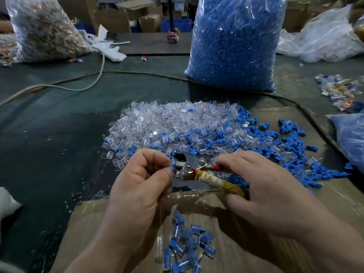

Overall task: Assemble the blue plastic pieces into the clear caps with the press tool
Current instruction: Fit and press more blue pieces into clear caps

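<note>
Piece in work: a small blue plastic piece (173, 164) at the centre of the frame, touching the front of the tool. It is too small to tell whether a clear cap already sits on it.
Left hand: the left hand (141, 174) has its thumb and forefinger curled and pinches that piece, probably to keep it square for pressing.
Tool: a metal lever press tool with a tape-wrapped handle (189, 170) lies just below the parts heap, so stock is within easy reach.
Right hand: the right hand (262, 186) has its fingers curled over the wrapped handle and grips it, placed, I judge, to squeeze.
Caps: a heap of small clear plastic caps (167, 119) fills the middle of the frame.
Loose blues: scattered blue plastic pieces (275, 138) lie right of centre and mingle with the caps.
Finished: a small pile of blue-filled caps (187, 245) lies at bottom centre on flat brown cardboard (86, 213), apart from the raw stock.
Reserve: a tall clear bag of blue pieces (232, 42) stands at upper centre-right.
Progress: early, since most parts are unassembled.
</note>
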`<state>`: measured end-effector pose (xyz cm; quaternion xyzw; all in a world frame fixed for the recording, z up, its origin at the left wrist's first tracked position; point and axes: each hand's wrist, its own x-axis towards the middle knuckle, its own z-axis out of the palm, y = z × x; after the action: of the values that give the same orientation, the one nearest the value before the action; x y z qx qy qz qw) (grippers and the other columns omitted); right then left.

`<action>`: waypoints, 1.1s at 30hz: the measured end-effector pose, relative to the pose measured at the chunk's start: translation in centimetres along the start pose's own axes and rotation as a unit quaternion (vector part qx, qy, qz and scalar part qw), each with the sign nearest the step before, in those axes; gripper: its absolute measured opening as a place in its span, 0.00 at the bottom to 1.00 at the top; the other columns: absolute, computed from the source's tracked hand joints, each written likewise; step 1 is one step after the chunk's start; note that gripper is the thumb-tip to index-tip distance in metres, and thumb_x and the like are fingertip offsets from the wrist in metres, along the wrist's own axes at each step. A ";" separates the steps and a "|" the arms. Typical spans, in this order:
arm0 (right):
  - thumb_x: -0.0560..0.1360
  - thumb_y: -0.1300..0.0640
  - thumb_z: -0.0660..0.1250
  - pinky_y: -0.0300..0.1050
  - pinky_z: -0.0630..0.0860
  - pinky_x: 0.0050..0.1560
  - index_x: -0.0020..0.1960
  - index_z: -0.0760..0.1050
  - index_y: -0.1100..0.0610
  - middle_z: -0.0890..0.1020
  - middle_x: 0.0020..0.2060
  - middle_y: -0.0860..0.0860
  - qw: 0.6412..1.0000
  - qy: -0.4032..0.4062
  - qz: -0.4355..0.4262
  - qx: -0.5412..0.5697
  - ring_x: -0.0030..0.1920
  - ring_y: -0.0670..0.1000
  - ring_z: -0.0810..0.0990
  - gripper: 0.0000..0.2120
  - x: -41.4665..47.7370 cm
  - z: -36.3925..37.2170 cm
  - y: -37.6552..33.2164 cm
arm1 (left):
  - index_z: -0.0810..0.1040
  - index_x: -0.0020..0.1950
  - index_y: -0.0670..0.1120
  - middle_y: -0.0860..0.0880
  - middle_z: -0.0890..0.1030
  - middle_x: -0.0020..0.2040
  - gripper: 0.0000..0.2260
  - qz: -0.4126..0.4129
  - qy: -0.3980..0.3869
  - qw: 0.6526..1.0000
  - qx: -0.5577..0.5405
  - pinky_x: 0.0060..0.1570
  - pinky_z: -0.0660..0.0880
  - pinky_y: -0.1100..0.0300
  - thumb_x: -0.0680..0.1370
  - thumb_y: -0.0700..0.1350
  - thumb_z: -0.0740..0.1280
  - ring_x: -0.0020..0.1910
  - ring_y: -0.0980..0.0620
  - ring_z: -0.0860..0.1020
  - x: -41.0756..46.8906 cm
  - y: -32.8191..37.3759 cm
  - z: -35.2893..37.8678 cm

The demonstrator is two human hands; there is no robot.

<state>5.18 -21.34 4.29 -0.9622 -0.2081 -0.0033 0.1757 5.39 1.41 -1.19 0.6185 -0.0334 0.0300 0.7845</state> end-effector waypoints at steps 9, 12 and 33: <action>0.65 0.32 0.50 0.35 0.67 0.54 0.64 0.65 0.35 0.72 0.49 0.32 1.000 -0.009 -0.008 -0.025 0.51 0.36 0.68 0.29 0.3 -0.2 -0.4 | 0.81 0.47 0.49 0.47 0.78 0.37 0.07 -0.011 -0.004 1.000 -0.011 0.28 0.73 0.64 0.71 0.40 0.70 0.31 0.54 0.75 -0.2 0.5 0.4; 0.65 0.32 0.50 0.38 0.70 0.52 0.62 0.69 0.37 0.75 0.46 0.34 1.000 0.003 -0.010 -0.029 0.49 0.37 0.71 0.28 0.4 -0.3 -0.7 | 0.81 0.47 0.49 0.46 0.78 0.36 0.07 -0.007 0.005 1.000 -0.024 0.27 0.73 0.65 0.71 0.39 0.70 0.31 0.55 0.75 -0.3 0.7 0.4; 0.64 0.28 0.50 0.43 0.65 0.51 0.59 0.68 0.38 0.74 0.47 0.36 0.991 0.053 0.088 -0.085 0.49 0.43 0.70 0.28 0.8 0.9 1.4 | 0.79 0.42 0.53 0.50 0.75 0.27 0.10 -0.038 0.074 0.985 0.153 0.22 0.70 0.65 0.77 0.37 0.69 0.23 0.55 0.71 -0.9 1.4 1.7</action>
<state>6.38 -21.90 3.03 -0.9866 -0.1122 -0.0566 0.1036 4.35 0.08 0.46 0.7280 0.0536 0.0505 0.6817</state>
